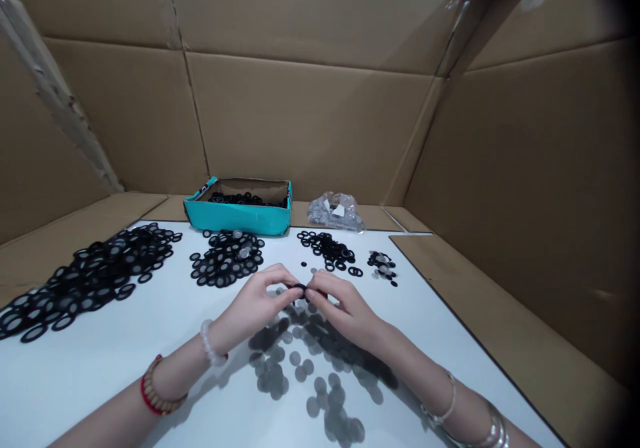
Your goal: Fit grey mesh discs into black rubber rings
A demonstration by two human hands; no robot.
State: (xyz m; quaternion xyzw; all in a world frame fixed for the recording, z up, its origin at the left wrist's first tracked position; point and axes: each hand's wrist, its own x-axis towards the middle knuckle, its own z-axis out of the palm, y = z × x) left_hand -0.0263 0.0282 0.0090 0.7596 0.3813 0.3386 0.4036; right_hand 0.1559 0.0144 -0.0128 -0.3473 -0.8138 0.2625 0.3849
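Observation:
My left hand point(260, 301) and my right hand point(340, 305) meet over the middle of the white table point(100, 368), fingertips pinched together on a small black ring point(300, 289). Under and in front of the hands lie several grey mesh discs point(300, 368), scattered loosely. A heap of black rings point(327, 248) lies just beyond the hands. To its left sits a pile of rings with mesh inside point(226, 260). A large spread of such rings point(85, 275) covers the table's left side.
A teal cardboard box point(237, 216) holding black rings stands at the back of the table. A clear plastic bag point(336, 211) lies to its right. A small cluster of rings point(383, 266) is at the right. Brown cardboard walls point(310, 115) enclose the table.

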